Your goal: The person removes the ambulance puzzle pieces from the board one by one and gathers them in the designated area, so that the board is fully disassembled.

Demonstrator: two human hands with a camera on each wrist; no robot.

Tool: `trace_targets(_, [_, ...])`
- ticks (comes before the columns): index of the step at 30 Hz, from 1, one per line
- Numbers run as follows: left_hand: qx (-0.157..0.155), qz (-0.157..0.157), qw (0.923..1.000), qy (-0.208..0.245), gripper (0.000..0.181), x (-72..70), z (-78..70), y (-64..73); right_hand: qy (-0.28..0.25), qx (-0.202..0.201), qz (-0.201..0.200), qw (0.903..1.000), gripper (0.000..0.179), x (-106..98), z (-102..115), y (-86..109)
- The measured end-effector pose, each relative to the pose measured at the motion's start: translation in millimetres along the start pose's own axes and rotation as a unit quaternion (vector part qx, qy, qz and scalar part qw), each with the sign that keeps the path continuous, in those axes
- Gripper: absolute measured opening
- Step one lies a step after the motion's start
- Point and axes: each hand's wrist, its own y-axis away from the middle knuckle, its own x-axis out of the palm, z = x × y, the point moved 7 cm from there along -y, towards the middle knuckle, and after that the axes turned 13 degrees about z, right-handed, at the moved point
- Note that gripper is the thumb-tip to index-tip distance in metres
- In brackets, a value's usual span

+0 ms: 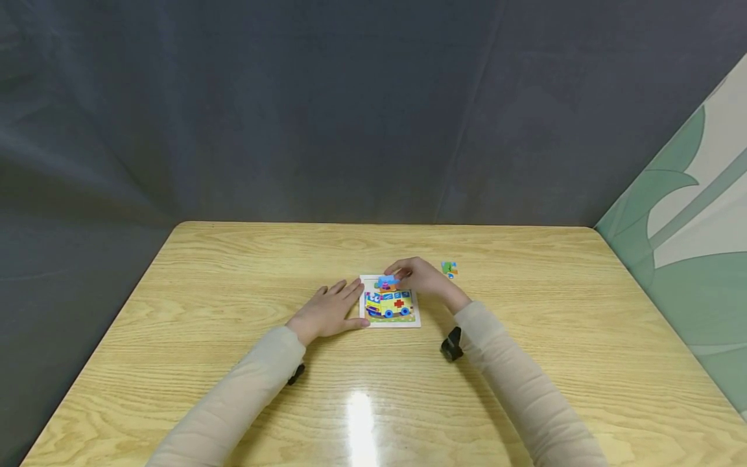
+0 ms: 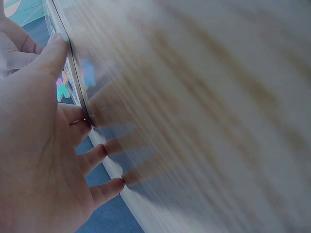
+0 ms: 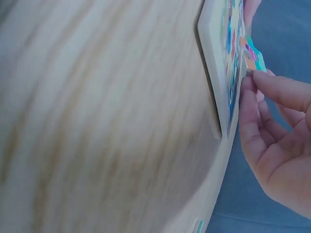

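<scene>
A small white-framed puzzle board (image 1: 390,325) lies on the table, its lower part filled with a yellow ambulance picture. My left hand (image 1: 329,310) rests at its left side with fingers spread, thumb and fingertips on the frame's edge. In the left wrist view the fingers (image 2: 99,158) are nearly straight against the tabletop. Between thumb and fingers, my right hand (image 1: 425,277) pinches a blue and orange puzzle piece (image 1: 386,281). That piece is tilted over the upper part of the board, as the right wrist view also shows for the puzzle piece (image 3: 253,53).
Another puzzle piece (image 1: 449,268), green and blue, lies on the wooden table (image 1: 233,272) right of the board, beyond the right forearm. A dark curtain (image 1: 350,117) hangs behind the table. At the right stands a leaf-patterned wall (image 1: 688,259).
</scene>
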Motion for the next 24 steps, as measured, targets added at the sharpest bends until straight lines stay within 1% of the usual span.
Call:
trace_targets(4, [-0.001,0.002,1.0,0.004,0.08,-0.1,-0.3,0.4,-0.039,0.0,-0.004,0.9992,0.031,-2.8,-4.1,4.2])
trace_targets(10, [-0.001,0.004,1.0,0.005,0.08,-0.7,-1.6,1.1,-0.094,0.014,-0.022,0.9953,0.033,-10.1,-6.0,14.7])
trace_targets(18, [0.004,0.0,1.0,0.006,0.08,-1.2,-2.1,2.2,-0.167,0.018,-0.03,0.9853,0.037,-24.9,-16.1,25.5])
trace_targets(21, [0.005,-0.003,1.0,0.007,0.08,-1.3,-2.1,2.8,-0.189,0.024,-0.039,0.981,0.039,-31.1,-21.8,30.2])
trace_targets(24, [0.006,-0.003,1.0,0.006,0.08,-1.4,-2.2,3.1,-0.199,0.026,-0.048,0.9785,0.04,-37.4,-26.8,36.0])
